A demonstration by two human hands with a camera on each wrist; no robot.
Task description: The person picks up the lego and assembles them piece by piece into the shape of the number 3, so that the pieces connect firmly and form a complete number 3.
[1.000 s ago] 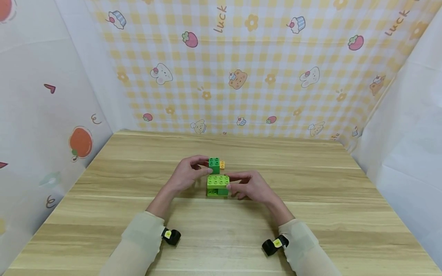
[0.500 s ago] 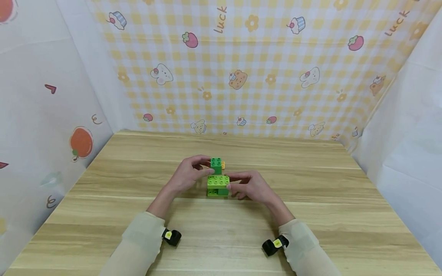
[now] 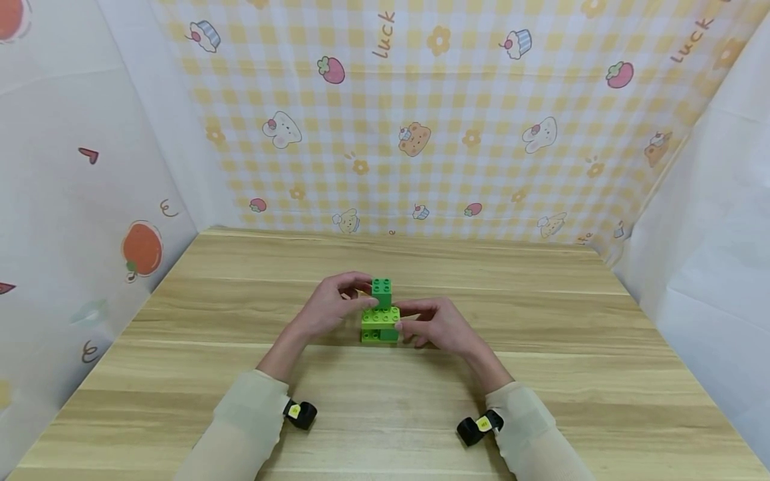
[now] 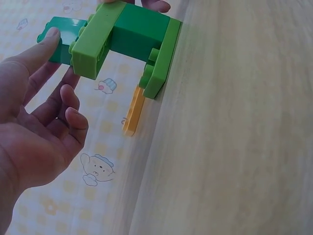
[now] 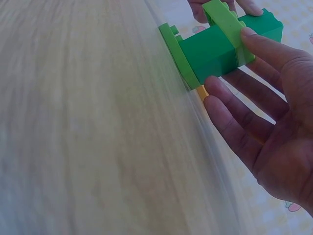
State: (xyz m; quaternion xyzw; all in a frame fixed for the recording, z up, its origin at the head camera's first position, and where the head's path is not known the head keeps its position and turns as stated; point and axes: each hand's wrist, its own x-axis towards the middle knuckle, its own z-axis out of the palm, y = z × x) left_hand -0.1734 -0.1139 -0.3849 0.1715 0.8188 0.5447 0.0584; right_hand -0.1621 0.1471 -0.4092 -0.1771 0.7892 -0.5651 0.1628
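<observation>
My left hand (image 3: 331, 306) pinches a dark green toy building brick (image 3: 382, 296) with studs on top. That brick stands on the studs of a long lime-green brick (image 3: 380, 319), toward its far side. Below it are another dark green brick (image 4: 139, 30) and a lime-green base plate (image 4: 163, 63), so the stack has a gap under its left end. My right hand (image 3: 442, 325) holds the stack at its right end, thumb on the lime-green brick and fingers behind. A flat yellow-orange piece (image 4: 133, 112) lies on the table behind the stack, mostly hidden in the head view.
The wood-grain table (image 3: 385, 414) extends around the stack on all sides. A checked cloth (image 3: 385, 100) hangs behind it, with white sheets at left and right. Each sleeved forearm wears a black wrist camera (image 3: 301, 414).
My left hand has moved the dark green brick slightly right and toward me, from behind the stack onto the lime-green brick. The right hand has held still; the yellow-orange piece is now mostly covered.
</observation>
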